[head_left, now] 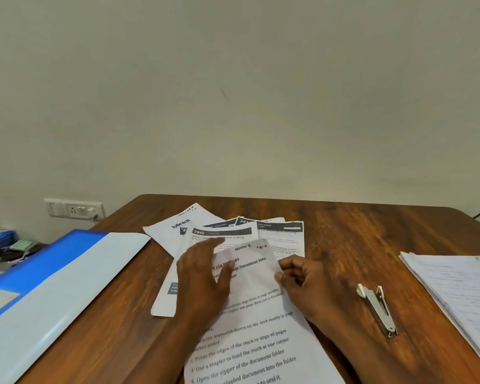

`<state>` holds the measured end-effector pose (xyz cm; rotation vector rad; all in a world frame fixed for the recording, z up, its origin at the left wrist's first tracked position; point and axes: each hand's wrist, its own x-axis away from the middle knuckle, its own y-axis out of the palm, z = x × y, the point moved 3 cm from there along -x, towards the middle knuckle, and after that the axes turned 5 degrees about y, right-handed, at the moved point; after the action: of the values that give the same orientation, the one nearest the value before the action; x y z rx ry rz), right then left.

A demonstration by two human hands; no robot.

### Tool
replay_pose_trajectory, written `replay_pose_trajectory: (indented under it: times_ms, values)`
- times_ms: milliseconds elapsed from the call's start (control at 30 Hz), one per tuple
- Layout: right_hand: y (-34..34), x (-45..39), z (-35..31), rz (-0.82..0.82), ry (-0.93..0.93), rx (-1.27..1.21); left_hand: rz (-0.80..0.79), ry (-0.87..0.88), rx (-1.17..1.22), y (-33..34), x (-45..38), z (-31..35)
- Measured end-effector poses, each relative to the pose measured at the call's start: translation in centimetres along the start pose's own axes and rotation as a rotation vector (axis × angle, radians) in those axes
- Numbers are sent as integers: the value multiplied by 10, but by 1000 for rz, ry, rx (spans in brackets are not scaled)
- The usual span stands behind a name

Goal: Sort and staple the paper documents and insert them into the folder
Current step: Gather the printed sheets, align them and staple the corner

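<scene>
White instruction sheet (261,314) runs lengthwise away from us on the counter (344,231); our right hand (302,281) seemingly pinches its far corner, left hand (203,275) flat, stapler (377,309) rightward.

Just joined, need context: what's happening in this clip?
A person is sorting loose sheets on a wooden desk. The right hand pinches the edge of an instruction sheet, while the left hand lies flat with straight fingers over the scattered papers. The stapler lies untouched to the right, and the blue folder waits on the left. Another paper stack sits at the right edge. Nothing looks stapled or filed yet.
</scene>
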<state>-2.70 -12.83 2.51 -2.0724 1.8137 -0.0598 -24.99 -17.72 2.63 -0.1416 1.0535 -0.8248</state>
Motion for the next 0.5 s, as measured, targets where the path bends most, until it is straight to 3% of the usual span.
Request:
replay_pose_trajectory:
  times_ms: [233, 400, 500]
  values:
    - [12, 5, 1, -51, 48, -60, -103, -89, 210, 10, -2, -13]
    - [7, -11, -1, -24, 316, -313, -134, -89, 194, 14, -4, -21]
    - [10, -35, 1, 13, 392, -290, -158, -80, 169, 16, -4, -24]
